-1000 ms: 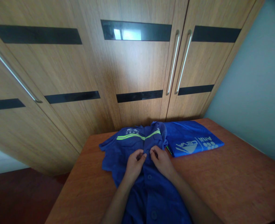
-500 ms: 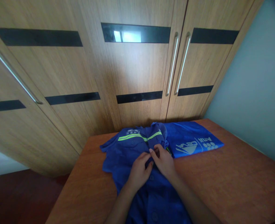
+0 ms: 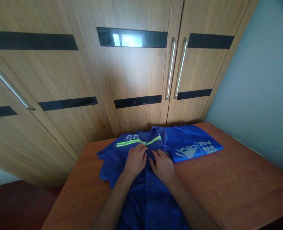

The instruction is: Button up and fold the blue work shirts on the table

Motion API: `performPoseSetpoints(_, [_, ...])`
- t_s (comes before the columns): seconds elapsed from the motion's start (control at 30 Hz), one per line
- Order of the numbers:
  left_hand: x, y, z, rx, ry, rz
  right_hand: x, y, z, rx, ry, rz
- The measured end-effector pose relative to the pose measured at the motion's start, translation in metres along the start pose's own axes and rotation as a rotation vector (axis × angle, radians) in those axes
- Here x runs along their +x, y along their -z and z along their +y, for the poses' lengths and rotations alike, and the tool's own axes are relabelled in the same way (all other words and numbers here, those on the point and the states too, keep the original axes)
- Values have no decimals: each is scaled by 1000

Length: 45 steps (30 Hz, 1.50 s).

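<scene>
A dark blue short-sleeved work shirt (image 3: 129, 204) with buttons and a yellow-green reflective stripe lies spread on the table, its collar towards the cupboard. My left hand (image 3: 136, 159) rests on the shirt front just below the stripe, left of the button strip, fingers stretched out. Across the strip, my right hand (image 3: 162, 163) lies on the cloth with its fingers apart. A small gap separates the two hands. Buttons show on the strip nearer to me; the part under my fingers is hidden.
To the right of the collar lies a folded bright blue piece (image 3: 194, 140) with pale lettering. The brown wooden table (image 3: 223, 185) meets a wood cupboard (image 3: 136, 70) with metal handles at the back. A pale wall (image 3: 256, 95) stands on the right.
My hands have drawn apart from a shared pinch at the button strip. The left has moved up towards the stripe, and both now lie flatter on the shirt. The view has shifted slightly.
</scene>
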<state>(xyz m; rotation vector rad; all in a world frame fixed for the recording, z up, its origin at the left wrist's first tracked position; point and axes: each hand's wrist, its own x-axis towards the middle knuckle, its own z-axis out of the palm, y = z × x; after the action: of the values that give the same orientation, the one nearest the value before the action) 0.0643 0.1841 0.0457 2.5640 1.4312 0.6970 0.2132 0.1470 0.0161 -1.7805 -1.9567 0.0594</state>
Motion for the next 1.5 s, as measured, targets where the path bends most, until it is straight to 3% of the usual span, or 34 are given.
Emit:
performPoseSetpoints(0.13, [2,-6,-4,199,18,-103,1,0,0,-50,-78,-66])
performPoseSetpoints(0.37, [-27,-3,1,320,164,-167,2,6,-3,-105,-144,-206])
performPoseSetpoints(0.5, [-21,5,-6,319,250,-226,0,13,-6,-120,-105,-263])
performPoseSetpoints(0.57, [-12,6,-11,311,253,-225,-1,19,-10,-133,-65,-233])
performPoseSetpoints(0.7, [6,-1,-16,260,226,-244,5,29,-23,-169,174,-66])
performPoseSetpoints(0.77, [12,-6,-17,221,220,-257,14,28,-29,-191,290,-61])
performPoseSetpoints(0.83, [17,-10,-18,177,227,-260,23,22,-31,-226,283,-97])
performPoseSetpoints(0.9, [21,-13,-20,130,248,-255,30,13,-30,-258,181,-126])
performPoseSetpoints(1.0, [26,-19,-23,59,299,-233,36,-2,-21,-207,33,-143])
performPoseSetpoints(1.17, [29,-31,-25,-72,374,-131,36,-19,0,-66,-62,-131])
performPoseSetpoints(1.27, [30,-34,-29,-207,396,-51,39,-23,13,183,-139,-72])
performPoseSetpoints(1.5, [33,-13,-36,-637,470,187,48,-15,29,679,-229,18])
